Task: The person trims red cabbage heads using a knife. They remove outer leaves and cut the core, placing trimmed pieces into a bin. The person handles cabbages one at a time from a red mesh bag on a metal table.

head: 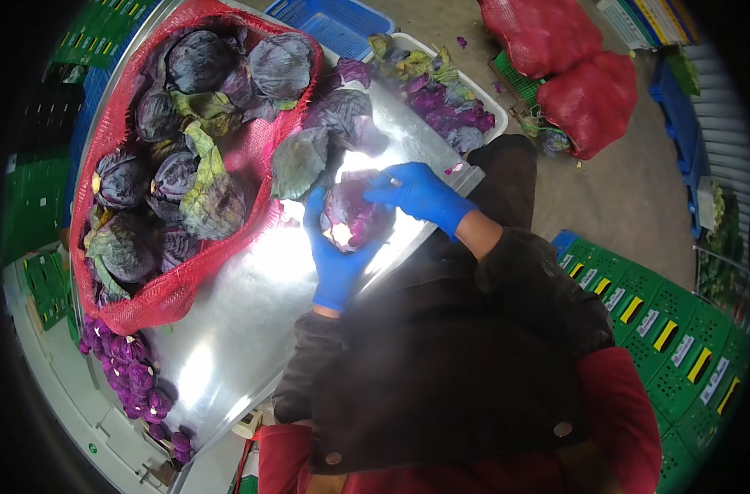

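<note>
A red cabbage (357,213) with its pale cut stem facing me sits in my left hand (339,268), which cups it from below and along its left side. Blue gloves cover both hands. My right hand (421,194) has its bent fingers against the cabbage's upper right side; the fingertips are partly hidden. Just beyond, a loose grey-green outer leaf (299,162) and darker cabbage leaves (344,117) rest on the shiny metal table (245,321). To the left, a red mesh sack (183,302) lies open around several untrimmed red cabbages (122,179).
Trimmed purple cabbages (131,376) line the table's left end. A white tub (501,117) of discarded leaves stands beyond the table's right edge, near a blue basket (338,25). Full red sacks (588,102) are on the floor. Green crates (652,321) stand at right.
</note>
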`<state>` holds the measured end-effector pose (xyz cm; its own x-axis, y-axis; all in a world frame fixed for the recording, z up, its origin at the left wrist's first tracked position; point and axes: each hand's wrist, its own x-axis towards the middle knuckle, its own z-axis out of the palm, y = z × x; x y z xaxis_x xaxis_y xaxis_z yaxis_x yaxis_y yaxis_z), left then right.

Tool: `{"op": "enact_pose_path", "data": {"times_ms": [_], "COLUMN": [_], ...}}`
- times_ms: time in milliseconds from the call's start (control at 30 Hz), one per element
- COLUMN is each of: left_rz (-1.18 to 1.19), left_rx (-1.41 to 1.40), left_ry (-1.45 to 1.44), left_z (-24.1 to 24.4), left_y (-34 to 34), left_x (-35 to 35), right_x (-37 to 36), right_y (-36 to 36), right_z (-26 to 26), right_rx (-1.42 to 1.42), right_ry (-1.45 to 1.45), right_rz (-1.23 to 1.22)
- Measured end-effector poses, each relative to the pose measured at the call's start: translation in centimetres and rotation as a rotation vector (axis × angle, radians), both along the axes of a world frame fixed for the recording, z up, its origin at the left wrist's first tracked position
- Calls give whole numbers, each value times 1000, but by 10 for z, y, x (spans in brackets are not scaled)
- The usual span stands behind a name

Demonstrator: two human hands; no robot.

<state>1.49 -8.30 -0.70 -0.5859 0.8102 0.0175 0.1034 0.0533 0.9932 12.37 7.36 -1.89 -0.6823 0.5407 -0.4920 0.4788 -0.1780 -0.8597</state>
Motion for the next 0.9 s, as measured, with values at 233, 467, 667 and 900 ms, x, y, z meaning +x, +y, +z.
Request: {"op": "enact_pose_path", "data": {"times_ms": [233,467,667,900], "left_rz": [-79,-138,10,-21], "left_rx": [-37,11,-189,-205], "left_ry": [-62,-179,200,224], "left_z": [7,28,31,9], "left_y": [-4,19,42,20], "left_x": [-17,-4,7,22], "right_x": [10,13,20,-1], "right_y": [32,9,-5,35], "right_z": [-16,6,28,12], "right_rx": [693,371,525,198], "right_ry": [-361,119,55,-50], "right_rz": [163,86,87,-44]}}
